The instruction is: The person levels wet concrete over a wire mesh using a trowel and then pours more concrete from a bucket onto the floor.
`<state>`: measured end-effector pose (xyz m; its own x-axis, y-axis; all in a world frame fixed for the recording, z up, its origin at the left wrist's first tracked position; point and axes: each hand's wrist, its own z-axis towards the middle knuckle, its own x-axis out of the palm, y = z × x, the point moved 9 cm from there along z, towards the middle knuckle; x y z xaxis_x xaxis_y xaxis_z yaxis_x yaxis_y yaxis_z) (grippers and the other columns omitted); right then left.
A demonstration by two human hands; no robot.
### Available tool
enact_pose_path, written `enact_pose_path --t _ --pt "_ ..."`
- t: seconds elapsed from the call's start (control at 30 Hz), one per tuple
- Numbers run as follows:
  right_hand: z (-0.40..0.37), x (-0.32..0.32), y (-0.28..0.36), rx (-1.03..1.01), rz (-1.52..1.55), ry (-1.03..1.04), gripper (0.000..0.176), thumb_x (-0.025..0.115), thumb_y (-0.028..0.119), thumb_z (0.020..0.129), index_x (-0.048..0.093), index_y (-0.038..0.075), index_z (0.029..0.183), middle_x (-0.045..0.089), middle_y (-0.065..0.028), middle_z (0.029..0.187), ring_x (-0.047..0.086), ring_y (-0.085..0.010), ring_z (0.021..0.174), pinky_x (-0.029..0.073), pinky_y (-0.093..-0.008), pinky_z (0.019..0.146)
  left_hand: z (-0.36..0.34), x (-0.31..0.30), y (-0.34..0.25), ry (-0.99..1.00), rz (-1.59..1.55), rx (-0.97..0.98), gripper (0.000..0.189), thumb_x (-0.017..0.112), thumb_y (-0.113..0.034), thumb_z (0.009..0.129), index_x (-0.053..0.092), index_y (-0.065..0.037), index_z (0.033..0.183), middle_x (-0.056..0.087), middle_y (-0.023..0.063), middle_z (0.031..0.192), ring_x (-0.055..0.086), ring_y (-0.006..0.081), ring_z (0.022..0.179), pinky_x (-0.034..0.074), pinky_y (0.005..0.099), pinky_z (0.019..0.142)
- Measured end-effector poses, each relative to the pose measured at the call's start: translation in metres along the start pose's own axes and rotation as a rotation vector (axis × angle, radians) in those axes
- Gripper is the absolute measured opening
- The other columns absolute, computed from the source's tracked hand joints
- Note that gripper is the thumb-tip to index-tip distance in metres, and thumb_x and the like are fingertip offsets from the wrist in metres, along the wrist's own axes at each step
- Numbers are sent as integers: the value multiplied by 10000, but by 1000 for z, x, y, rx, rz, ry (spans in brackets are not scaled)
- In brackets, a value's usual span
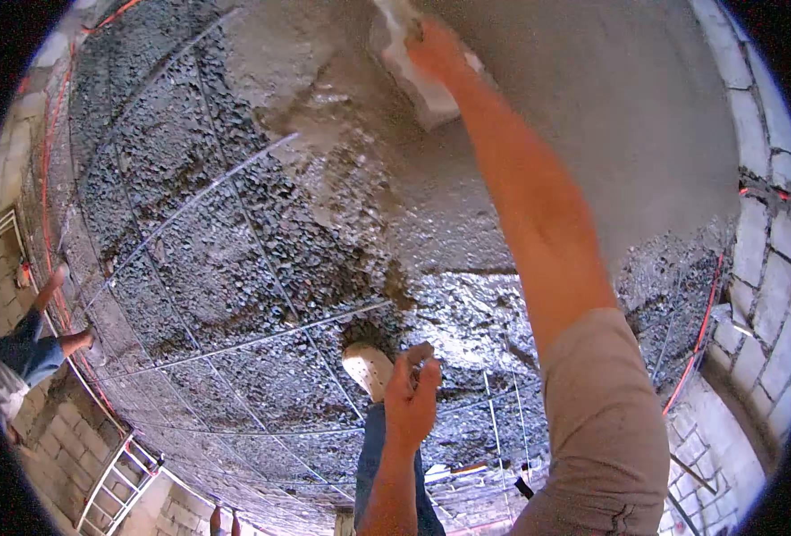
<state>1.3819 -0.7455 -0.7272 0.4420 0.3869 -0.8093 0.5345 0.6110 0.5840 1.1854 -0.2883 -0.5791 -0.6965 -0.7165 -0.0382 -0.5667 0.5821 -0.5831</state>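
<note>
Head view: right hand [438,55] wrapped around the hand float [424,96], presumably to keep its sole flat on the smoothed concrete [610,116]; left hand [410,402], nearer the wearer than that concrete, curls, whether pinching anything I cannot tell.

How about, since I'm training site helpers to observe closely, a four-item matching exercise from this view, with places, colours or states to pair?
Column one
1. Right hand
2. Shoe
3. Ladder-like frame
4. Left hand

Column two
A. White, at the lower left of the picture
B. Pale, on the rough stony surface
C. Fingers curled, just right of the shoe in the picture
D. Gripping the flat tool

Right pairs: 1-D, 2-B, 3-A, 4-C
</note>
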Motion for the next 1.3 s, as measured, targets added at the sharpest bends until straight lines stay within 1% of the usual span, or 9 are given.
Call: enact_pose_path --t 0.07,0.1,0.2,0.37,0.43,0.73,1.0,1.1,1.3 --pt "-23 -48 4 187 -19 -167 439 583 306 777 589 63 1143 636 -194 1000 624 -356 900 490 -451 821 -2 2 3 -7 -11 -31 296 572 -202 923 536 7 1129 571 10 935 480 50 808 404 208 716" --pt "-5 -8 -57 356 -8 49 422 529 252 881 512 -1 1219 617 -215 993 590 -371 925 458 -460 789 -3 2 1 1 17 -44 290 575 -205 922 542 4 1120 573 4 921 479 49 809 401 208 719" --pt "-34 -60 -55 278 78 -230 418 522 267 886 517 9 1215 625 -219 976 591 -373 932 458 -461 787 -4 9 13 1 -57 -112 281 582 -211 919 553 -4 1107 571 3 910 480 55 796 409 218 698" --pt "-69 -59 -53 398 275 316 474 577 284 861 505 58 1271 642 -131 993 591 -242 911 459 -345 798 -10 17 24 -66 -45 -22 301 572 -208 922 546 7 1131 561 25 963 495 75 815 426 223 716" --pt "-76 -42 -31 48 407 487 495 611 259 834 502 62 1275 635 -92 956 566 -193 885 450 -312 794 -11 21 37 -47 -101 -37 349 561 -244 928 534 25 1149 574 73 1052 529 107 877 450 242 745" --pt "-230 -68 -11 -194 94 832 509 591 211 806 496 27 1271 577 -194 1187 551 -300 1082 435 -378 904 -12 36 97 -152 57 -24 450 546 -296 932 489 42 1224 554 137 1171 536 143 977 476 282 754" --pt "-348 -82 -28 -336 -41 990 478 631 248 828 511 97 1265 658 -166 986 669 -213 738 533 -340 702 -23 80 197 -75 236 -109 465 572 -349 903 536 3 1204 642 128 1000 573 140 874 473 319 759" --pt "-387 -95 -22 -391 65 1021 473 639 222 811 530 129 1262 668 -144 975 657 -197 694 544 -346 732 -26 105 258 3 202 -257 486 598 -301 864 525 32 1211 585 216 1163 568 288 1074 424 340 913" --pt "-472 -132 -29 -395 -64 1344 495 587 272 776 544 179 1260 668 -114 857 636 -225 692 528 -361 666 -28 154 335 -68 346 -173 606 648 -314 811 479 92 1227 493 265 1269 457 326 1217 323 366 1038"
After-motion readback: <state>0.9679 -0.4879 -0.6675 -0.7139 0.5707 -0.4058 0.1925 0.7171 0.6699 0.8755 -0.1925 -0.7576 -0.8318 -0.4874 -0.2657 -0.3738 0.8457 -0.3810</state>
